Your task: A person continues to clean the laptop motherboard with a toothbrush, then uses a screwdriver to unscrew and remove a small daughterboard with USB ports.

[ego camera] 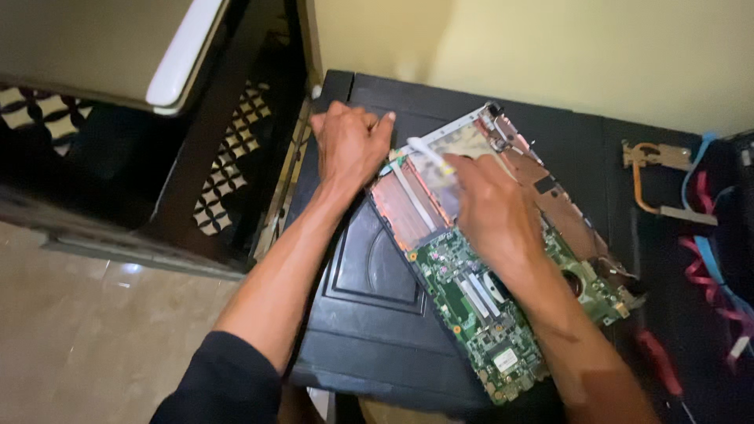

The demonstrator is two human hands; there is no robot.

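- Left hand: curled into a loose fist, knuckles up, resting on the black moulded table top at the near-left corner of the opened laptop chassis; nothing visible in its grasp.
- Right hand: blurred, fingers pinched around a slim white stick-like tool, its white tip pointing up and left over the chassis; the hand lies across the middle of the board.
- Opened laptop chassis: silver-edged tray with copper-pink metal plating, lying diagonally on the table, far corner toward the wall, near end toward the person.
- Green printed circuit board: seated in the lower half of the chassis, with silver slots, small chips and orange-ringed screw holes; partly hidden under the right wrist.
- Flat pale ribbon cable: runs along the pink plate just below the tool tip.
- Black moulded table top: raised rectangular panel pattern, bears the chassis and both hands.
- Copper heat pipe with metal brackets: lies on the table at the right, well apart from the hands.
- Red and blue cords: tangled at the right edge.
- Red-handled tool: near the lower right, type unclear.
- Pale yellow wall: behind the table.
- Beige tiled floor: lower left.
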